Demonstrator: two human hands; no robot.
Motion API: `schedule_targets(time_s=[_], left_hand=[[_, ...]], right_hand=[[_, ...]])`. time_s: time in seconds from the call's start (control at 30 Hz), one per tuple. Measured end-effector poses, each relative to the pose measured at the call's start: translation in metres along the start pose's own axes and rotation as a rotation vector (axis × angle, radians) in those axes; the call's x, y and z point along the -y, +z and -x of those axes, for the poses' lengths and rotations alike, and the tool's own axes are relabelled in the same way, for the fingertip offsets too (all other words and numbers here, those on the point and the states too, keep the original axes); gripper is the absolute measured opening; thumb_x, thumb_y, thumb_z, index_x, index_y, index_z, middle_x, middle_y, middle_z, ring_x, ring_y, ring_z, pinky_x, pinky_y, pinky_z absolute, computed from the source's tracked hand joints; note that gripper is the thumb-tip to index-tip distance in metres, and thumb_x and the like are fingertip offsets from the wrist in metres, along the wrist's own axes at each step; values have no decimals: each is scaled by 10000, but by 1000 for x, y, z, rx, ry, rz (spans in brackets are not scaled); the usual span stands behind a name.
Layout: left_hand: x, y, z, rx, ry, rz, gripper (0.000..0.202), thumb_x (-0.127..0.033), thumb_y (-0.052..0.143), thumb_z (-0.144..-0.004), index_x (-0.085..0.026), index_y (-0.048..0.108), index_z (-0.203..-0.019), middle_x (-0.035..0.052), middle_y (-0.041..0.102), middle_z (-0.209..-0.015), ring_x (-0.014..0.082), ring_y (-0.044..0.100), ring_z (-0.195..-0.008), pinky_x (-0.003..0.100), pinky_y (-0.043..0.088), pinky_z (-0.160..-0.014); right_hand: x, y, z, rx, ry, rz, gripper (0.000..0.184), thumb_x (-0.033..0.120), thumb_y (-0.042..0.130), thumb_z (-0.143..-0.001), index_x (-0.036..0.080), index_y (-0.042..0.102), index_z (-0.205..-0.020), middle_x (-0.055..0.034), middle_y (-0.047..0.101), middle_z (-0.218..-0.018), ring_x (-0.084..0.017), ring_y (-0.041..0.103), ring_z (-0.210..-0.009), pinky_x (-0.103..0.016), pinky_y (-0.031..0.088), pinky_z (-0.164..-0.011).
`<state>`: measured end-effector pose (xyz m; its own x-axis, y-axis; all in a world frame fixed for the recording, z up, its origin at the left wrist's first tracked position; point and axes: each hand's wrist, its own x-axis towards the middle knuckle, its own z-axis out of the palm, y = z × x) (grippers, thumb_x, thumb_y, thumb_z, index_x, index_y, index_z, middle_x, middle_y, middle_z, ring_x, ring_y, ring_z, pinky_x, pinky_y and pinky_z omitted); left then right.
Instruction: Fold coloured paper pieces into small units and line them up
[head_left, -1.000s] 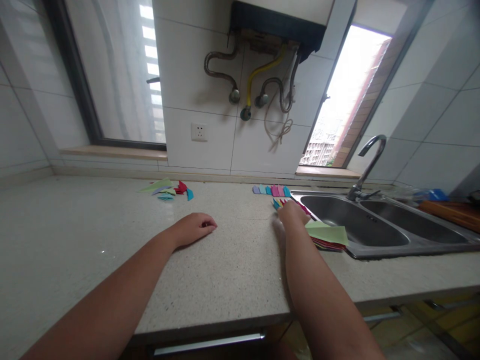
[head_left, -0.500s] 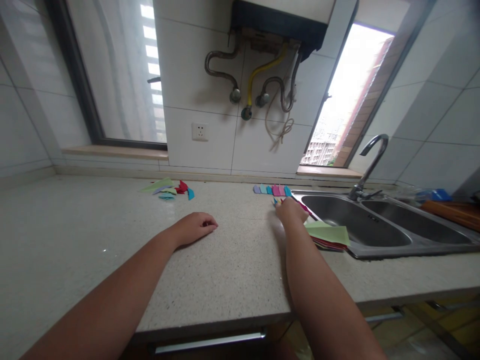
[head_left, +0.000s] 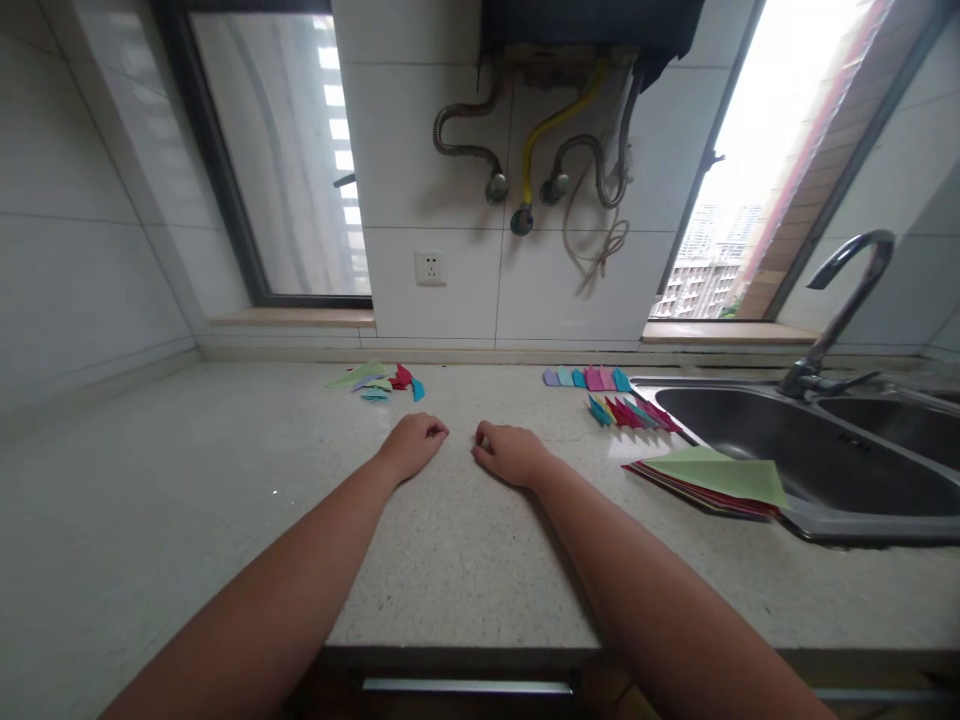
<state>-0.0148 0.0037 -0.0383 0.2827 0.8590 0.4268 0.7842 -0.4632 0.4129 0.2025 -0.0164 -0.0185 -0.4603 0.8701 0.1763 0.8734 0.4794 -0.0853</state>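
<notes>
My left hand [head_left: 412, 445] and my right hand [head_left: 511, 453] rest on the speckled countertop [head_left: 225, 500], close together, both with fingers curled under and nothing visible in them. To the right of my right hand lies a fan of folded coloured paper pieces [head_left: 634, 412]. Behind those sits a short row of pastel folded pieces [head_left: 586, 378]. A stack of paper triangles with a light green sheet on top [head_left: 712, 480] lies at the sink's edge. Scraps of coloured paper [head_left: 377, 380] lie behind my left hand.
A steel double sink [head_left: 825, 460] with a curved tap [head_left: 844, 300] fills the right. Tiled wall with a socket [head_left: 430, 267], pipes and hoses [head_left: 525, 170] under a heater stands behind. Windows flank it. A drawer handle [head_left: 465, 686] shows below the counter edge.
My right hand has drawn back left from the fan of folded pieces and now rests beside my left hand. The camera has moved closer and shifted right.
</notes>
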Motion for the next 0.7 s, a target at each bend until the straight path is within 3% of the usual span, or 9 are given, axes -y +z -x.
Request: schedule_targets(time_s=[0.2, 0.37, 0.43, 0.53, 0.7], left_hand=[[-4, 8, -6, -2, 95, -196, 184, -179, 543, -817, -189, 696, -918, 83, 659, -940, 225, 575, -929, 346, 434, -852], [12, -17, -23, 218, 370, -239, 201, -224, 512, -869, -192, 676, -982, 99, 642, -967, 240, 566, -961, 372, 413, -888], [30, -32, -32, 246, 404, -296, 225, -243, 490, -887, -193, 681, -994, 114, 637, -979, 259, 560, -981, 407, 395, -915], [70, -52, -49, 192, 335, -379, 244, -261, 493, -877, -190, 678, -1020, 136, 625, -1038, 284, 545, -1028, 446, 371, -961], [145, -75, -76, 3, 31, -360, 317, -243, 486, -867, -178, 629, -1142, 153, 620, -1164, 288, 522, -1129, 450, 346, -1023]], right_hand=[[-12, -2, -3, -5, -7, -60, 270, 400, 459, -922, 252, 631, -1066, -58, 723, -968, -217, 651, -885, -289, 375, -713], [-13, -1, -12, -17, -19, -57, 300, 412, 433, -932, 249, 657, -1047, -69, 722, -920, -216, 659, -845, -288, 369, -686], [-14, 1, -16, -29, -31, -55, 293, 406, 433, -928, 253, 662, -1028, -70, 723, -903, -219, 663, -823, -290, 364, -668], [-17, 4, -22, -41, -44, -64, 280, 395, 433, -925, 256, 664, -1006, -66, 726, -881, -220, 666, -800, -287, 353, -647], [-20, 9, -27, -45, -31, -83, 281, 394, 424, -930, 261, 665, -988, -53, 725, -842, -201, 654, -751, -278, 343, -637]])
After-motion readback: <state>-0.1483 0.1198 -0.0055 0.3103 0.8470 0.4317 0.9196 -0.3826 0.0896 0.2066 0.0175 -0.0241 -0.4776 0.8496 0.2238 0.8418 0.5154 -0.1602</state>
